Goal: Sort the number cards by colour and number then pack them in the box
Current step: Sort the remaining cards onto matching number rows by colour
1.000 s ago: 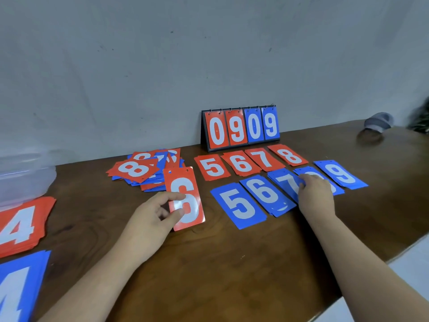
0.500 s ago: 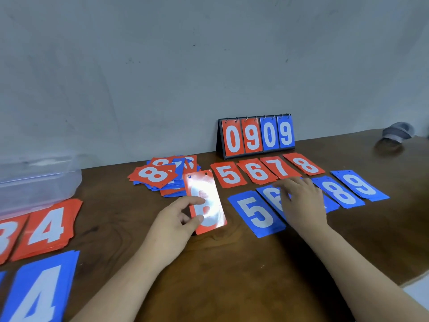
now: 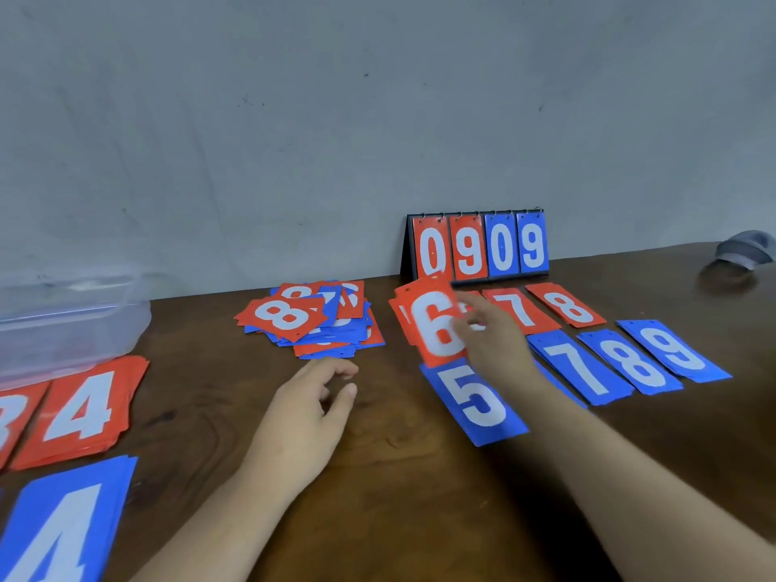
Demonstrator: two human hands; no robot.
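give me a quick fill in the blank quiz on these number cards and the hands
1. The right hand holds a red card showing the number ___.
2. The flip stand by the wall reads ___.
3. The top card of the mixed pile is a red ___.
4. The left hand holds ___.
Missing words: 6; 0909; 8; nothing.

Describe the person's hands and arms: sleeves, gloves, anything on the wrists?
Left hand and right hand are bare, with no gloves or rings visible. Left forearm and right forearm are uncovered up to the frame edge, with no sleeve, watch or wristband in view.
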